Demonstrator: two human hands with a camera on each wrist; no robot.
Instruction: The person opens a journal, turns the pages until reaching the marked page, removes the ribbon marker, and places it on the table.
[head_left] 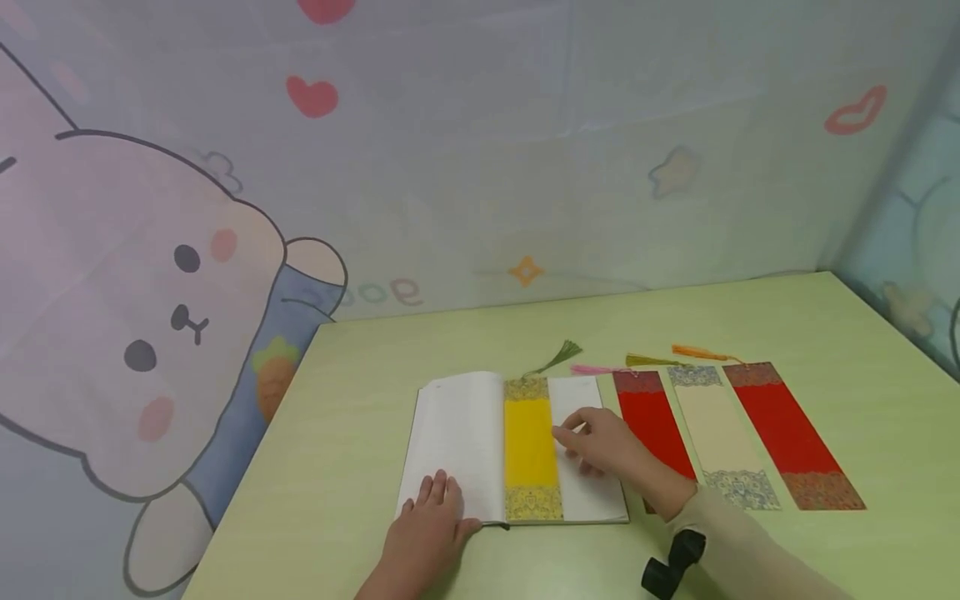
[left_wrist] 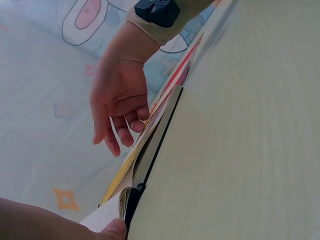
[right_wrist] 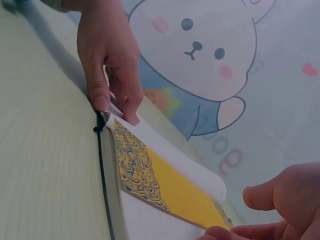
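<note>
An open book (head_left: 457, 433) with white pages lies on the table. Along its right page, beside the fold, lies a yellow bookmark (head_left: 531, 442) with patterned ends and a green tassel (head_left: 558, 356). My left hand (head_left: 426, 525) rests on the lower left page, fingers fairly straight, thumb at the book's bottom edge. Over the right page is my right hand (head_left: 596, 437), fingers loosely bent, by the bookmark's right edge. In the right wrist view its thumb stands apart from the fingers, whose tips are close to the yellow bookmark (right_wrist: 185, 187); whether they touch it I cannot tell.
Right of the book lie a red bookmark (head_left: 652, 417) partly behind my right arm, a cream bookmark (head_left: 720, 425) and another red bookmark (head_left: 787, 433), with pink, olive and orange tassels. A cartoon-printed curtain (head_left: 487, 167) hangs behind the pale green table (head_left: 315, 467).
</note>
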